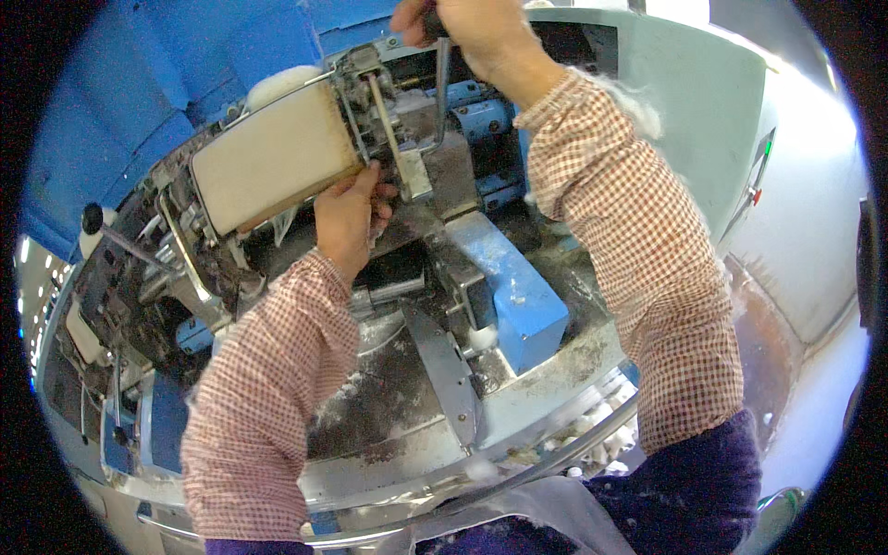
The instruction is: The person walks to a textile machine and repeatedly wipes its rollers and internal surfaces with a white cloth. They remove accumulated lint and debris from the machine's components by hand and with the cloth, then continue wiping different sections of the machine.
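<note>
My right hand (490, 42) is raised at the top of the view, its fingers wrapped round the dark knob of a bent metal lever (443, 88) on the machine. Lower and to the left, my left hand (347, 222) has its fingertips pinched together by the lower right corner of a cream-coloured, rounded pad (277, 153). What those fingers hold, if anything, cannot be made out. A pale upright rod (384, 120) stands just right of the pad. Behind the pad's upper edge shows a white, rounded bobbin-like piece (282, 85).
A blue box-shaped cover (518, 296) juts toward me beside a grey metal plate (439, 365). At the left, another lever with a black knob (92, 218) sticks out. A curved metal rail (564, 453) runs along the front, with white fibre pieces (606, 421) behind it.
</note>
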Available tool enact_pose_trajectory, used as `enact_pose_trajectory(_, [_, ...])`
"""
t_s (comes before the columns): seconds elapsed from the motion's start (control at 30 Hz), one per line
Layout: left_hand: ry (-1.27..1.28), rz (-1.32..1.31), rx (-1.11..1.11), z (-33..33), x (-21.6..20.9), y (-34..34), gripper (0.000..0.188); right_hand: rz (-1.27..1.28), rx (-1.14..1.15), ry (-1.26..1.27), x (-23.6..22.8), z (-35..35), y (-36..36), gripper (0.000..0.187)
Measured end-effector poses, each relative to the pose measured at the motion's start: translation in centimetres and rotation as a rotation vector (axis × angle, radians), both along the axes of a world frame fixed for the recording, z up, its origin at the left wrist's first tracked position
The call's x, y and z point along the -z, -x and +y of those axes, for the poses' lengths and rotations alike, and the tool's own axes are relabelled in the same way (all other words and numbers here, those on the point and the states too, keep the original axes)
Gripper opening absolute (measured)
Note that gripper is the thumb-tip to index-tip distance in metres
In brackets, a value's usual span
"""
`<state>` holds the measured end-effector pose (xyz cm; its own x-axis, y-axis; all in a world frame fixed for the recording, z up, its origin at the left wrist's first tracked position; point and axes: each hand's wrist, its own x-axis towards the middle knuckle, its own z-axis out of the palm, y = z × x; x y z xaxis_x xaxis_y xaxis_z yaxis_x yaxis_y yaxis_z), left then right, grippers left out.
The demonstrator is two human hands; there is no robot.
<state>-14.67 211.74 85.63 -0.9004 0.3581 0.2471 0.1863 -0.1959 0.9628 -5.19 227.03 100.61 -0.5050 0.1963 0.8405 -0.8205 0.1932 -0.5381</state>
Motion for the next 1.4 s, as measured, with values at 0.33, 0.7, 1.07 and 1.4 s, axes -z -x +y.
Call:
enact_pose_trajectory(0.33, [-0.253, 0.048, -0.036, 1.9, 1.4, 0.1, 0.022, 0.085, -0.021, -0.002, 0.1, -0.2, 0.1, 0.033])
enact_pose_trajectory(0.7, [-0.159, 0.008, -0.215, 3.0, 1.5, -1.0, 0.030, -0.163, 0.401, -0.670, 5.0, 6.1, 4.5, 0.018])
enact_pose_trajectory(1.07, [1.288, 1.931, -0.671, -13.0, -6.4, 0.2, 0.058, 0.752, 0.644, -0.813, 5.2, 0.1, -2.2, 0.017])
enact_pose_trajectory(1.4, [1.294, 2.194, -0.583, -13.4, -12.8, 3.4, 0.052, 0.491, 1.052, -1.493, 7.9, -4.1, -0.8, 0.016])
